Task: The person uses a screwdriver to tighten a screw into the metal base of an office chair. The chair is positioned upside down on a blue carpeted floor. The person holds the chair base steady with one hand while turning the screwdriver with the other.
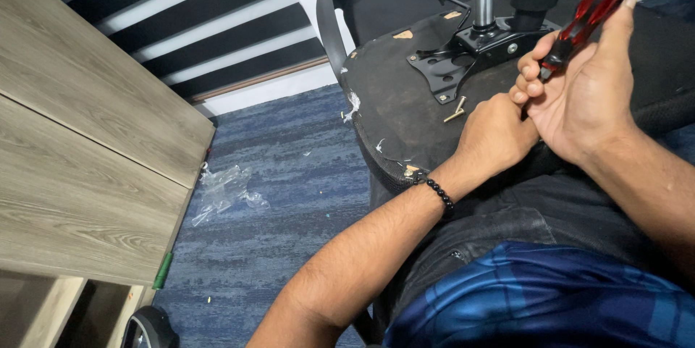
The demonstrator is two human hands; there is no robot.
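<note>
Blue carpet (289, 174) across centre and lower frame, flecked with small debris. Crumpled clear plastic (224, 190) on carpet, just beside wood-grain desk (79, 138) filling left side. Black-and-white striped blind (195, 15) at upper left, white skirting (268, 91) beneath. Green marker (163, 270) at desk's lower edge. Even, soft light.

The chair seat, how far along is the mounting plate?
Done: the black plate sits on the upturned seat. In hand: the right hand grips a red screwdriver; the left hand rests beside it. Left: a loose screw lies undriven.
</note>
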